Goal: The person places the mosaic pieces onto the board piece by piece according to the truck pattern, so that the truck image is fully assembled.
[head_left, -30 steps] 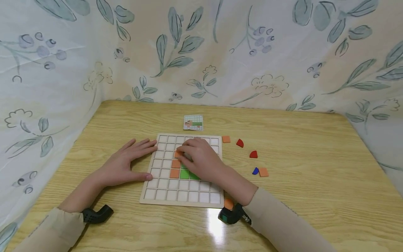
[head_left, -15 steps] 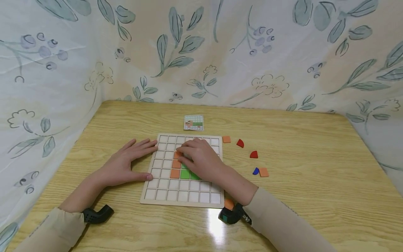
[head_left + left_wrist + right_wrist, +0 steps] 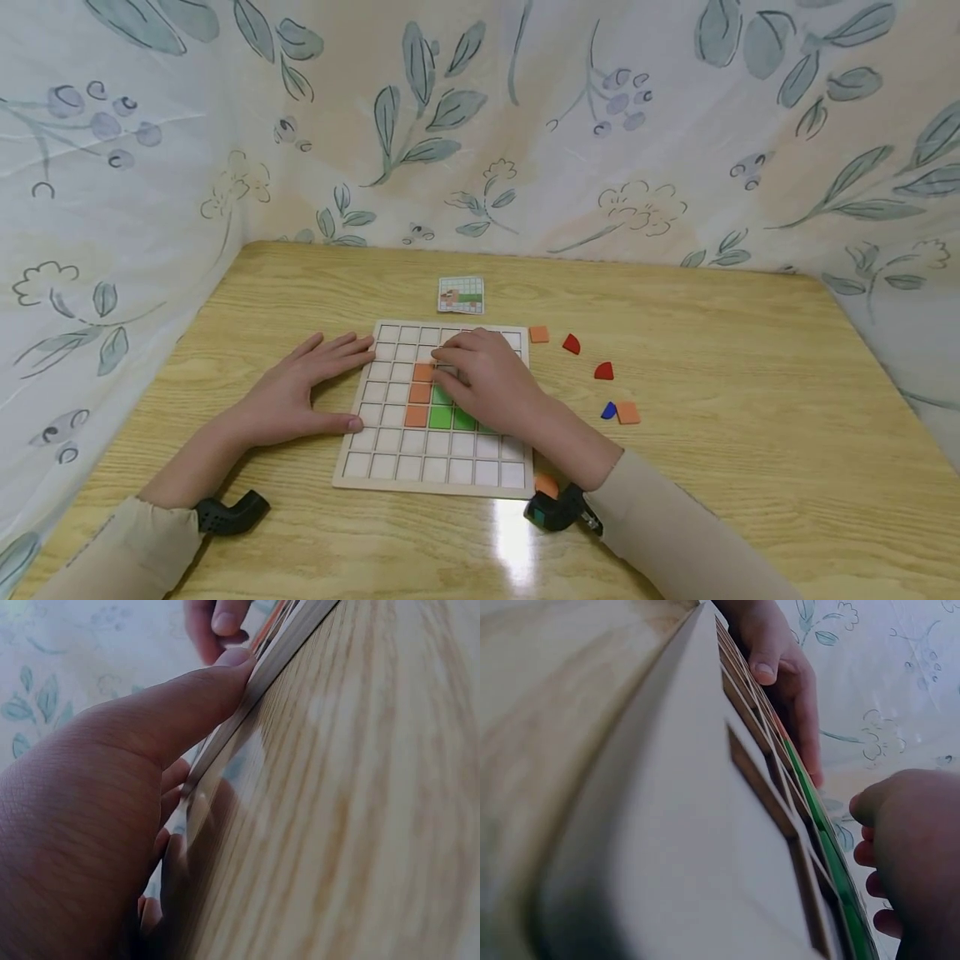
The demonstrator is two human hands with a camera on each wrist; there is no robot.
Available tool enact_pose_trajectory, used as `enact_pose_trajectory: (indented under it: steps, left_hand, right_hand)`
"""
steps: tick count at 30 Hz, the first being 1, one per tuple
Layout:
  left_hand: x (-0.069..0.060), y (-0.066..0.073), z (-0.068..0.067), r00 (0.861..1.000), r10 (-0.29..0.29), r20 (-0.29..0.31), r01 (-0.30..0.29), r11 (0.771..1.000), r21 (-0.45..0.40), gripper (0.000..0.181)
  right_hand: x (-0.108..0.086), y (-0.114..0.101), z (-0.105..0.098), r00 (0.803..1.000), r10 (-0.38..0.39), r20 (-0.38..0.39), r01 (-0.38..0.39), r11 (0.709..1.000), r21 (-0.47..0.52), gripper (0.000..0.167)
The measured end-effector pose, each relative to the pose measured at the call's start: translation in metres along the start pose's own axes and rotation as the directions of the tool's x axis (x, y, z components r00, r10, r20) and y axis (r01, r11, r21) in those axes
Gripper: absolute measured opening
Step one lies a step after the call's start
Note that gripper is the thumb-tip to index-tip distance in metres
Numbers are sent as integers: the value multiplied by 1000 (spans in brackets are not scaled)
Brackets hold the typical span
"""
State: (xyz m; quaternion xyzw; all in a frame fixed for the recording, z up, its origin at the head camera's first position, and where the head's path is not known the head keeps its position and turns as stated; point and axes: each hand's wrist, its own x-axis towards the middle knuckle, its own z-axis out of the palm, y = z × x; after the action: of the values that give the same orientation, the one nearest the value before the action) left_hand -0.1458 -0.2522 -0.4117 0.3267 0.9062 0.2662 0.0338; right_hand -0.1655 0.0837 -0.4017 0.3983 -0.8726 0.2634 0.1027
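Head view: tabletop runs left of my left hand, spread wide, thumb and fingertips on the left edge of the grid board. Between my hands, orange tiles form a column, green tiles just right of them. Ahead of both hands, past the far edge, lies a small card. My right hand is over the board, thumb and forefinger slightly parted. Right of it sit red wedges, a blue piece and orange squares, broad tabletop stretching beyond.
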Motion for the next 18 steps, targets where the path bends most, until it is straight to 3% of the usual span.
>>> enact_pose_trajectory:
  steps: [7, 18]
  left_hand:
    - [-1, -2, 1, 1000, -17, 2, 17, 1000, -4, 95]
    - [0, -3, -1, 1000, -4, 17, 4, 1000, 2, 95]
  right_hand:
    - [-14, -1, -12, 999, 46, 11, -45, 998, -51, 33]
    - [-31, 10, -29, 991, 132, -15, -132, 988, -75, 35]
